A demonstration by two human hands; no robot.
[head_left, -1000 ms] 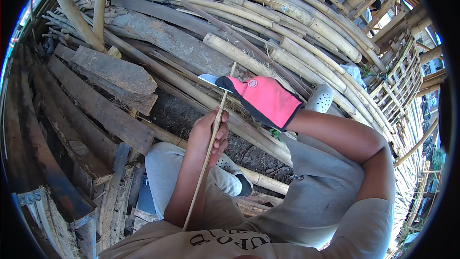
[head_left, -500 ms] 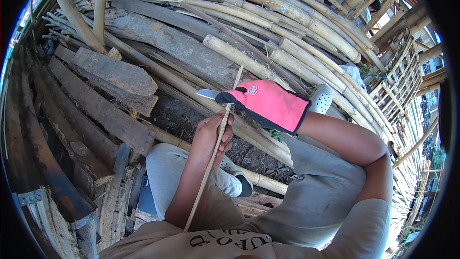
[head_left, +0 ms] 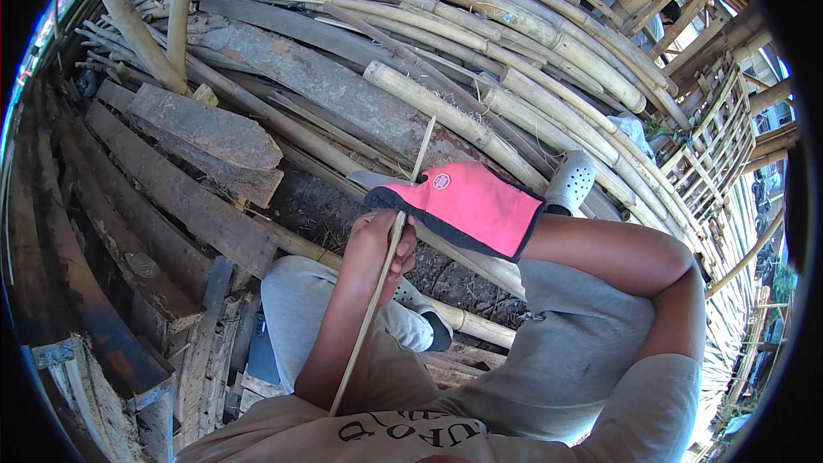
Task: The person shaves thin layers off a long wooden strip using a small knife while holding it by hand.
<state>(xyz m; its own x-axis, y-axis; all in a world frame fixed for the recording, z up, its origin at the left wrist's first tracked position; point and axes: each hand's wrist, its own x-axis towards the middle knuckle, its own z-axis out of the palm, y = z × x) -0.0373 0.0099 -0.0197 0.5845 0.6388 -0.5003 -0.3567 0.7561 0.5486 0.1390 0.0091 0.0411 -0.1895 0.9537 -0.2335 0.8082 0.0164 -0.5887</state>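
My bare left hand (head_left: 370,244) is closed around a thin bamboo strip (head_left: 363,334). The strip slants from my shirt up past both hands, and its narrow far end sticks out beyond the glove. In a pink and black work glove, my right hand (head_left: 467,204) is closed on a knife, whose handle is hidden by the glove. Only part of the grey knife blade (head_left: 367,178) shows, pointing left past the gloved fingers. The glove lies across the strip, right against the top of my left hand. Where the blade meets the strip is hidden.
Long bamboo poles (head_left: 514,17) lie stacked ahead. A worn grey plank (head_left: 300,73) rests along the pile. Weathered boards (head_left: 163,180) fill the left side, near two upright bamboo posts (head_left: 178,17). A bamboo lattice (head_left: 707,154) stands at the right. My clog (head_left: 573,178) is on the poles.
My right hand has slid down the strip toward me and slightly left, closing the small gap to my left hand. The left hand and the strip have stayed nearly still.
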